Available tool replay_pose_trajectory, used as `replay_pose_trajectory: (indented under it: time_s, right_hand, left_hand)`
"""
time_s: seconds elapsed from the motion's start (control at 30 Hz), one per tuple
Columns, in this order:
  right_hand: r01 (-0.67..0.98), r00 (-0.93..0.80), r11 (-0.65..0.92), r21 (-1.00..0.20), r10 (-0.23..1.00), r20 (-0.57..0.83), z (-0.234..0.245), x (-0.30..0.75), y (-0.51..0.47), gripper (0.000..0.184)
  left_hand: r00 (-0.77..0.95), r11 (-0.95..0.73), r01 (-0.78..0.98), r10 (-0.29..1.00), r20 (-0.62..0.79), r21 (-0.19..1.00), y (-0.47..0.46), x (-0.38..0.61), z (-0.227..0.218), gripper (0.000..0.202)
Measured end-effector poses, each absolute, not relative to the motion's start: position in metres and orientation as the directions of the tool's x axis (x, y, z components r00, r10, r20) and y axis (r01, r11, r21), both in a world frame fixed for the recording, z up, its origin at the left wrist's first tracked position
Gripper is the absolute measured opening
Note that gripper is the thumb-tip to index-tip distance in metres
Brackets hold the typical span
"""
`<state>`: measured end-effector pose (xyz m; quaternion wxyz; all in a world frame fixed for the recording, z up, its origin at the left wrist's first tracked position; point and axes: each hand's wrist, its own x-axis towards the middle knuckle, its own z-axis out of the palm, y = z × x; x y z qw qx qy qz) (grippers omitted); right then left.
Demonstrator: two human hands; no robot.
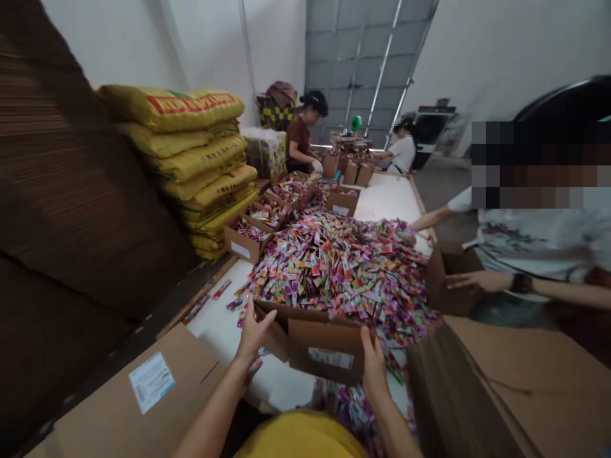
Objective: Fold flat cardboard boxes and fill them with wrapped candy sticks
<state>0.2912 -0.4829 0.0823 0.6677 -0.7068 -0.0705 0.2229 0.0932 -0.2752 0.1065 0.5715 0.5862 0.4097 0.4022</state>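
Between my hands is a small brown cardboard box [298, 343] with a white label on the side facing me. My left hand [254, 329] grips its left end, the thumb over the edge and the fingers outside. At the right end my right hand [375, 359] holds on, thumb up along the corner. How full the box is cannot be seen from here. Right behind it spreads a big heap of small colourful packets [338, 261] on a white table [272, 385]. More packets [348, 407] lie below the box, close to my body.
Filled boxes [245, 242] line the table's left side. Stacked yellow sacks [205, 159] stand beyond. A large labelled carton [143, 381] is at lower left, flat cardboard [458, 381] at lower right. A co-worker [525, 242] on the right handles another box [451, 277]; two people sit farther back.
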Motion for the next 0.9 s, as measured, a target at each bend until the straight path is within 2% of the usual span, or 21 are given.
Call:
replay_pose_trajectory:
  time_s: [0.07, 0.13, 0.27, 0.33, 0.4, 0.5, 0.57, 0.63, 0.67, 0.73, 0.8, 0.9]
  right_hand:
    - [-0.259, 0.848, -0.054, -0.964, 0.464, -0.254, 0.1, 0.28, -0.468, 0.083]
    - [-0.258, 0.8, -0.049, -0.965, 0.549, -0.242, 0.111, 0.273, -0.458, 0.079]
    - [-0.256, 0.733, -0.253, -0.933, 0.578, -0.358, 0.103, 0.281, -0.461, 0.057]
    - [-0.186, 0.717, -0.354, -0.917, 0.589, -0.373, 0.085, 0.286, -0.467, 0.049]
    - [-0.117, 0.715, -0.408, -0.906, 0.598, -0.362, 0.066, 0.286, -0.47, 0.054]
    - [-0.044, 0.73, -0.431, -0.901, 0.602, -0.323, 0.057, 0.28, -0.469, 0.07]
    - [0.103, 0.76, -0.372, -0.922, 0.627, -0.168, 0.068, 0.276, -0.472, 0.075]
    - [0.276, 0.719, -0.29, -0.916, 0.695, -0.003, 0.089, 0.275, -0.483, 0.068]
    - [0.34, 0.668, -0.265, -0.902, 0.743, 0.033, 0.1, 0.275, -0.491, 0.064]
    - [0.416, 0.545, -0.284, -0.864, 0.838, -0.014, 0.116, 0.275, -0.509, 0.066]
    - [0.491, 0.412, -0.334, -0.805, 0.903, -0.123, 0.121, 0.275, -0.527, 0.079]
    - [0.572, 0.294, -0.372, -0.731, 0.925, -0.241, 0.117, 0.275, -0.539, 0.083]
  left_hand:
    - [0.563, -0.024, 0.021, 0.827, 0.009, 0.999, -0.274, 0.087, 0.104, 0.079]
    - [0.664, -0.046, 0.004, 0.747, 0.032, 0.999, -0.273, 0.082, 0.091, 0.079]
    - [0.521, 0.039, 0.005, 0.853, -0.036, 0.999, -0.277, 0.077, 0.047, 0.11]
    - [0.556, 0.028, 0.034, 0.83, -0.042, 0.999, -0.28, 0.077, 0.025, 0.117]
    - [0.597, -0.014, 0.082, 0.801, -0.038, 0.997, -0.284, 0.077, 0.011, 0.105]
    - [0.608, -0.005, 0.121, 0.791, -0.07, 0.993, -0.286, 0.076, 0.006, 0.073]
    - [0.644, 0.023, 0.1, 0.761, -0.082, 0.995, -0.287, 0.072, 0.009, 0.055]
    - [0.676, 0.04, 0.079, 0.733, -0.083, 0.996, -0.288, 0.066, 0.013, 0.041]
    - [0.683, 0.037, 0.069, 0.727, -0.074, 0.997, -0.287, 0.063, 0.014, 0.036]
    - [0.7, -0.003, 0.04, 0.714, -0.026, 0.999, -0.283, 0.058, 0.015, 0.027]
    - [0.743, -0.095, 0.021, 0.668, 0.048, 0.995, -0.275, 0.053, 0.017, 0.021]
    - [0.848, -0.288, 0.059, 0.52, 0.104, 0.956, -0.261, 0.044, 0.03, 0.027]
